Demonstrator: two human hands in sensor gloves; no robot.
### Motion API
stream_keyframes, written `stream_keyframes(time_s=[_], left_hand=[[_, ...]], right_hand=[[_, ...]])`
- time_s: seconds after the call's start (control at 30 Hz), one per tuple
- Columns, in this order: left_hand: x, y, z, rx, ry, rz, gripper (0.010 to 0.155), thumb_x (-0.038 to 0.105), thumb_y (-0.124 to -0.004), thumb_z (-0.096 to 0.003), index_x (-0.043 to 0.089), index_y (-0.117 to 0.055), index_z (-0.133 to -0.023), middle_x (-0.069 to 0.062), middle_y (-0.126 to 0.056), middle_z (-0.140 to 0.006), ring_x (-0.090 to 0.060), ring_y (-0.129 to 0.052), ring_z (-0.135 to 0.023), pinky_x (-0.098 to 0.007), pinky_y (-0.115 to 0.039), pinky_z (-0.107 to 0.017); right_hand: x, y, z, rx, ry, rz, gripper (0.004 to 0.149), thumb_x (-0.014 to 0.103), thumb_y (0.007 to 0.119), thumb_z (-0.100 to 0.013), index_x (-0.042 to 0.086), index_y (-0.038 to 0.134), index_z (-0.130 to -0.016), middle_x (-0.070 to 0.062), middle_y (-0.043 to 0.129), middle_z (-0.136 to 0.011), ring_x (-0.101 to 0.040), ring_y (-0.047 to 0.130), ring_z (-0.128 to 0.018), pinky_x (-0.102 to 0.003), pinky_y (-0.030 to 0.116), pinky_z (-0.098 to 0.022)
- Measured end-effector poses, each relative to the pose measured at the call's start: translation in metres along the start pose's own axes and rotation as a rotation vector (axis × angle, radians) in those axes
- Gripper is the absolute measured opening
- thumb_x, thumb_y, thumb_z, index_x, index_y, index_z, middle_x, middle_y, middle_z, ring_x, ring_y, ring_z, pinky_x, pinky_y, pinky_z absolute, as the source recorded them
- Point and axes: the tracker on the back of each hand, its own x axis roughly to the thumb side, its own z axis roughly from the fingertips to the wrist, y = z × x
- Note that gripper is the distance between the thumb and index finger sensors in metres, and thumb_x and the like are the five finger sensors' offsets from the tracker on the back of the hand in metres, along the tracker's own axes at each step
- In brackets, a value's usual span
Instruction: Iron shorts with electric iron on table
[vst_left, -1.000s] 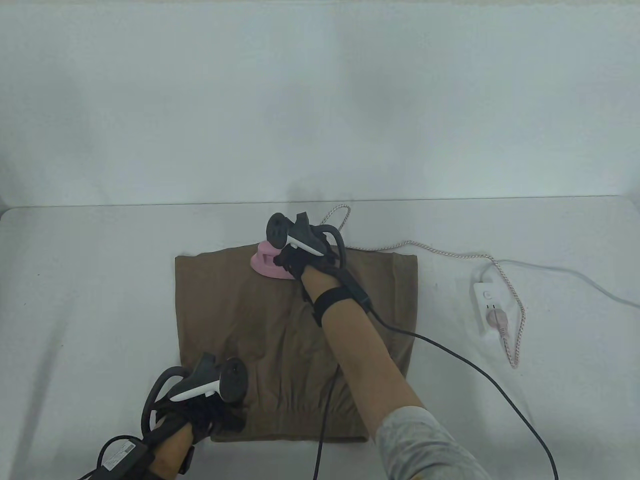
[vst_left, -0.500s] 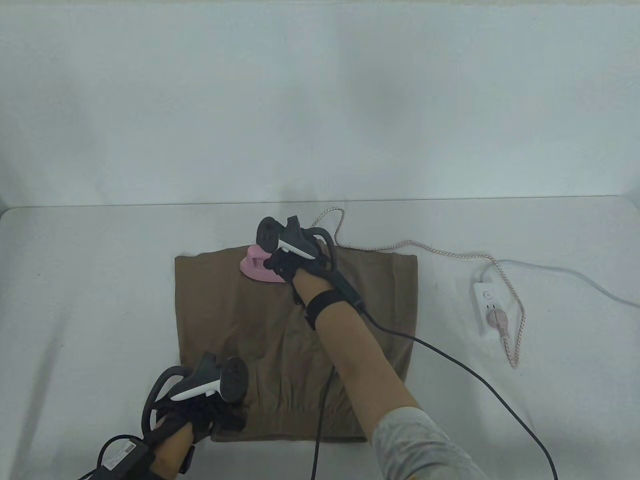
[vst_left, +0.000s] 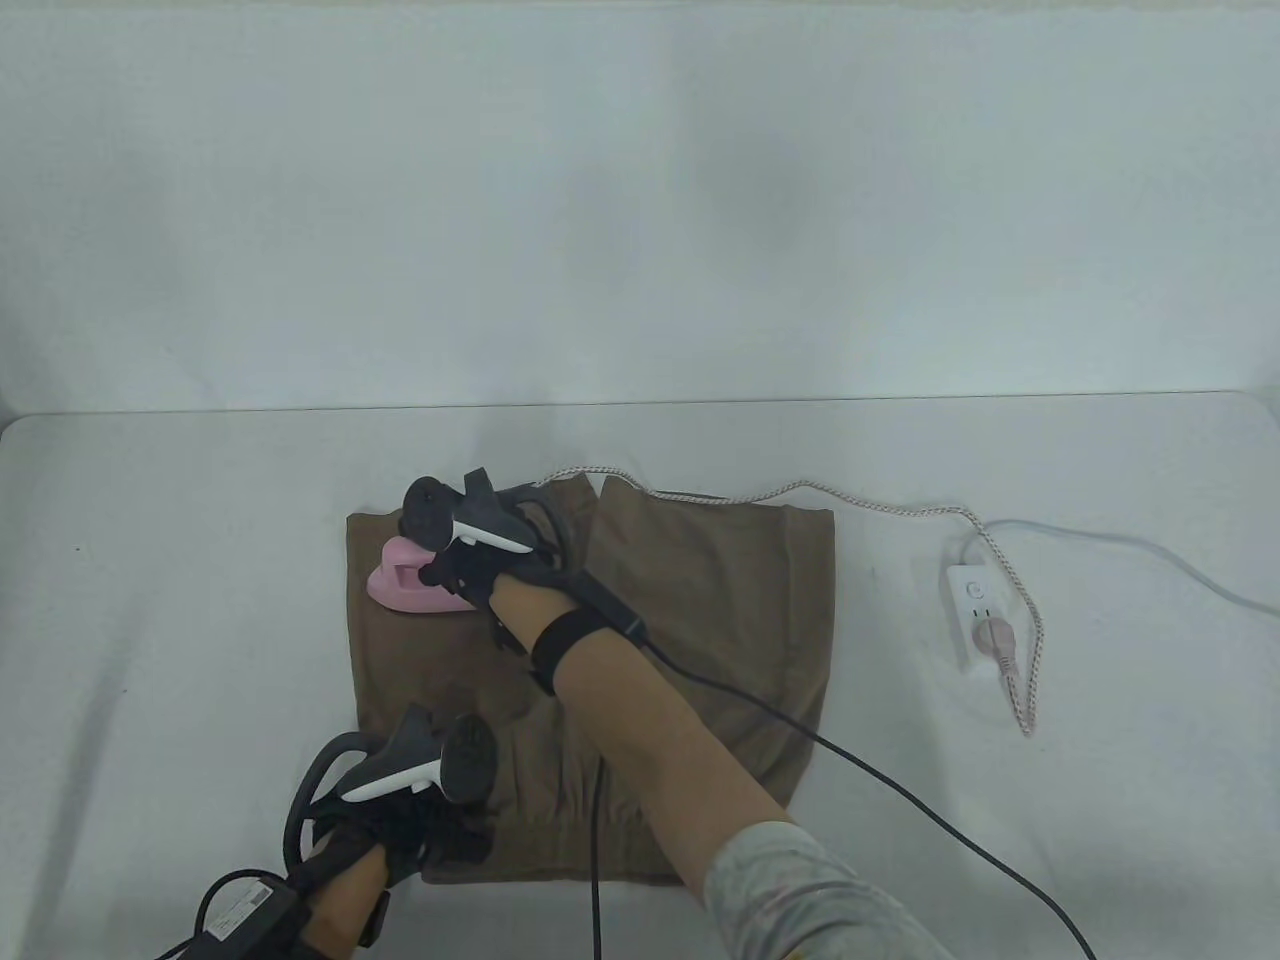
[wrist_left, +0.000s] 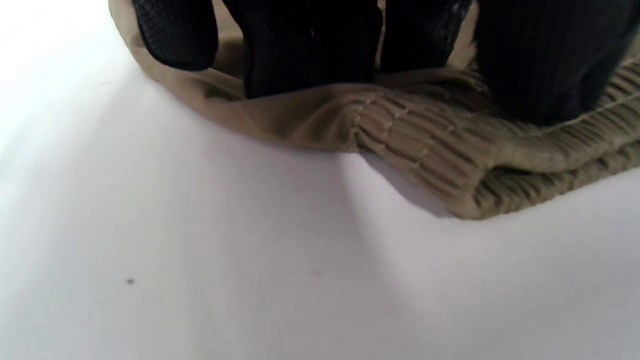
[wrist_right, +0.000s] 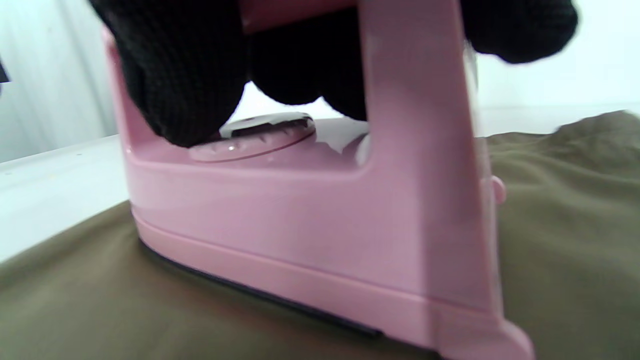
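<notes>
1. Now farther left: pink iron, gripped by right hand, on far-left leg of shorts.
2. Left hand: pressing waistband flat, unmoved.
3. Ironing mid-pass.

Right hand grips pink iron on brown shorts (far-left corner).

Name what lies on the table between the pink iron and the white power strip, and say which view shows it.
In the table view, between the iron and the power strip: brown shorts, then bare table, with the iron's braided cord along the far side.
</notes>
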Motion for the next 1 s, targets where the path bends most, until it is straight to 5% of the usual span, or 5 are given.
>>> stream_keyframes(time_s=[0.17,0.43,1.0], left_hand=[[0.001,0.001,0.000,0.001,0.007,-0.009,0.068,0.063,-0.082,-0.0423,0.039,-0.059,-0.102,0.004,-0.064,-0.106,-0.026,-0.079,-0.089,-0.062,-0.058,-0.076],[0.002,0.001,0.000,-0.002,0.023,-0.020,0.068,0.063,-0.082,-0.0418,0.039,-0.059,-0.102,0.005,-0.064,-0.105,-0.025,-0.079,-0.089,-0.062,-0.058,-0.076],[0.003,0.001,0.000,-0.009,0.039,-0.033,0.068,0.063,-0.081,-0.0413,0.040,-0.059,-0.102,0.006,-0.064,-0.106,-0.024,-0.079,-0.090,-0.062,-0.059,-0.076]], right_hand=[[0.020,0.003,0.001,0.011,-0.044,0.005,0.063,0.049,0.094,-0.042,0.044,0.069,-0.100,0.015,0.089,-0.079,-0.011,0.097,-0.061,-0.049,0.083,-0.040],[0.006,0.000,0.002,0.025,-0.014,0.005,0.063,0.049,0.094,-0.042,0.044,0.069,-0.100,0.015,0.089,-0.077,-0.011,0.097,-0.059,-0.048,0.084,-0.039],[-0.080,-0.024,0.026,0.041,0.115,0.075,0.063,0.049,0.094,-0.042,0.045,0.069,-0.099,0.015,0.089,-0.076,-0.011,0.097,-0.060,-0.048,0.083,-0.040]])
